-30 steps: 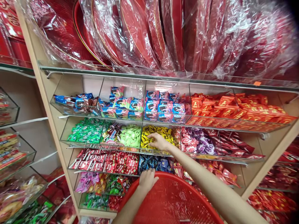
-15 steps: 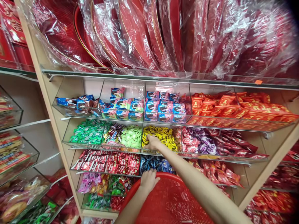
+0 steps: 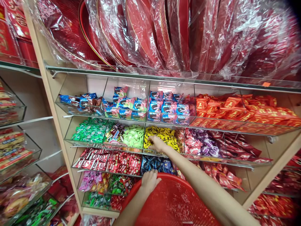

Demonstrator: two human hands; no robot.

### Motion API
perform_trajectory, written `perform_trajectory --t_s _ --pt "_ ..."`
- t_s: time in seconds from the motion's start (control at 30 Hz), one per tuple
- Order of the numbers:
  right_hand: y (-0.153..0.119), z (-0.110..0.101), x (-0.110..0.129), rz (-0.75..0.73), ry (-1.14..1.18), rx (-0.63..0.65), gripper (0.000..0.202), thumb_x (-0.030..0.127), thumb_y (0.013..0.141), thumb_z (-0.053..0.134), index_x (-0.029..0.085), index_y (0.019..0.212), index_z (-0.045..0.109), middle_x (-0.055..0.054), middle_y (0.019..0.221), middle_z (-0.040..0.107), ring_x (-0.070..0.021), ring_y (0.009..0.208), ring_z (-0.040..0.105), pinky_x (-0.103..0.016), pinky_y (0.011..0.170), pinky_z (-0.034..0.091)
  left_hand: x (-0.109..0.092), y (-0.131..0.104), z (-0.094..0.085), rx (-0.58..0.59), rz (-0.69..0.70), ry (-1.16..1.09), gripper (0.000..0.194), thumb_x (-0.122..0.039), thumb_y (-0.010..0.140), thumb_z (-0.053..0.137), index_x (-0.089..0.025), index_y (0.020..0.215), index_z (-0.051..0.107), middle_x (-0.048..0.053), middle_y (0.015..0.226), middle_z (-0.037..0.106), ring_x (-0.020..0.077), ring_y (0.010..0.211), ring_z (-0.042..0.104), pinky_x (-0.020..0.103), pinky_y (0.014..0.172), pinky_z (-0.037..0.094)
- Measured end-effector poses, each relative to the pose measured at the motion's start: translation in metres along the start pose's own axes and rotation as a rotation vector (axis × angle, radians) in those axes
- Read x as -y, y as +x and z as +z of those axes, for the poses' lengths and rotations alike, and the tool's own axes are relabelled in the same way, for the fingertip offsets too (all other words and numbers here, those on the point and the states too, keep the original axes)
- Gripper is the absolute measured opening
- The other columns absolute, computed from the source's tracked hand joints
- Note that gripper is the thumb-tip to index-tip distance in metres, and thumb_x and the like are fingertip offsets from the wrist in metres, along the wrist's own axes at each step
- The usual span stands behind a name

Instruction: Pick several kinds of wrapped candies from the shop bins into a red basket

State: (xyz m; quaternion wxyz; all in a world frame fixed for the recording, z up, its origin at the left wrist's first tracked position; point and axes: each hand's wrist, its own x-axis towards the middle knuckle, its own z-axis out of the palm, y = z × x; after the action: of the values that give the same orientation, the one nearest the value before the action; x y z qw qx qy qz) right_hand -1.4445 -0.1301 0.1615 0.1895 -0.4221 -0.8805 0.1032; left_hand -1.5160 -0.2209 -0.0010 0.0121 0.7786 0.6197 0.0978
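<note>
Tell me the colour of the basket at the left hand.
The basket at the left hand is red, best seen in the head view.

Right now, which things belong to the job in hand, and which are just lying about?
In use: red basket, left hand on its rim; yellow sweets, right hand at them.

Just around: green sweets, orange packets, plastic-wrapped red goods.

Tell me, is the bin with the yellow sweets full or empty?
Fairly full: yellow sweets are heaped behind and beside the right hand. How deep they go, I cannot tell.
</note>
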Motion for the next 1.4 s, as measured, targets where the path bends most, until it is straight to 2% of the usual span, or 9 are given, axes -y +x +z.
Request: perform_trajectory --t_s 0.2,0.33,0.43,0.53,0.7,0.97,1.1,1.23,1.4 --pt "-0.001 0.002 -0.008 -0.013 0.022 -0.025 0.022 0.019 0.064 0.063 0.017 0.086 0.061 -0.002 0.079 0.059 -0.0141 0.072 0.052 -0.024 0.067 0.039 0.000 0.001 -0.001 0.001 0.010 -0.004 0.039 -0.044 0.084 0.038 -0.017 0.109 0.050 0.009 0.109 0.059 0.0207 0.093 0.058 0.032 0.079 0.046" --pt "-0.002 0.002 -0.008 -0.046 0.008 -0.017 0.034 0.026 0.062 0.067 0.017 0.094 0.060 -0.005 0.089 0.058 -0.0172 0.081 0.053 -0.027 0.073 0.040 0.001 0.003 0.004 -0.011 0.015 0.003 0.039 -0.044 0.084 0.038 -0.017 0.109 0.050 0.009 0.109 0.058 0.0206 0.093 0.058 0.031 0.079 0.046" --pt "-0.002 0.003 -0.005 -0.066 -0.004 -0.010 0.039 0.025 0.060 0.069 0.017 0.097 0.060 -0.008 0.099 0.057 -0.0204 0.090 0.052 -0.030 0.079 0.039 0.002 0.004 0.007 -0.020 0.016 0.010 0.040 -0.044 0.083 0.039 -0.016 0.110 0.050 0.010 0.109 0.059 0.0212 0.094 0.057 0.032 0.079 0.046" --pt "-0.001 0.004 -0.003 -0.071 0.002 -0.009 0.036 0.020 0.060 0.068 0.017 0.095 0.062 -0.008 0.099 0.060 -0.0220 0.092 0.053 -0.030 0.080 0.039 0.002 0.004 0.007 -0.029 0.014 0.006 0.040 -0.043 0.083 0.040 -0.016 0.110 0.050 0.010 0.110 0.059 0.0214 0.095 0.057 0.032 0.080 0.045" --pt "0.000 0.004 -0.007 -0.051 0.069 -0.040 0.020 0.017 0.062 0.065 0.015 0.081 0.068 -0.007 0.086 0.065 -0.0219 0.084 0.057 -0.030 0.075 0.041 0.001 0.002 0.004 -0.023 0.014 0.000 0.040 -0.044 0.083 0.041 -0.016 0.110 0.051 0.009 0.108 0.059 0.0211 0.094 0.058 0.031 0.081 0.046" --pt "-0.001 0.001 -0.018 0.032 0.313 -0.100 0.010 0.020 0.061 0.065 0.013 0.068 0.068 -0.001 0.063 0.064 -0.0135 0.061 0.055 -0.024 0.059 0.042 0.000 0.002 0.002 0.000 0.012 -0.002 0.040 -0.045 0.084 0.038 -0.016 0.111 0.049 0.010 0.109 0.058 0.0210 0.096 0.057 0.032 0.082 0.045" --pt "-0.004 -0.005 -0.020 0.077 0.480 -0.117 0.014 0.026 0.059 0.067 0.013 0.064 0.068 0.001 0.053 0.061 -0.0116 0.052 0.052 -0.023 0.053 0.042 0.001 0.002 0.003 0.004 0.006 -0.004 0.041 -0.045 0.084 0.037 -0.017 0.111 0.049 0.010 0.110 0.058 0.0203 0.097 0.056 0.031 0.083 0.044" --pt "-0.007 -0.012 -0.021 0.115 0.675 -0.148 0.025 0.035 0.053 0.071 0.013 0.062 0.067 0.000 0.054 0.060 -0.0106 0.052 0.052 -0.023 0.053 0.043 0.001 0.001 0.001 0.000 0.020 -0.001 0.039 -0.045 0.084 0.038 -0.017 0.108 0.050 0.009 0.106 0.059 0.0206 0.093 0.057 0.031 0.079 0.045" --pt "-0.010 -0.016 -0.026 0.203 0.940 -0.189 0.031 0.039 0.047 0.074 0.014 0.064 0.065 -0.002 0.065 0.065 -0.0144 0.066 0.060 -0.027 0.064 0.050 0.000 0.001 -0.001 0.008 0.011 0.007 0.038 -0.044 0.083 0.038 -0.017 0.108 0.050 0.008 0.106 0.059 0.0203 0.092 0.057 0.031 0.079 0.045"
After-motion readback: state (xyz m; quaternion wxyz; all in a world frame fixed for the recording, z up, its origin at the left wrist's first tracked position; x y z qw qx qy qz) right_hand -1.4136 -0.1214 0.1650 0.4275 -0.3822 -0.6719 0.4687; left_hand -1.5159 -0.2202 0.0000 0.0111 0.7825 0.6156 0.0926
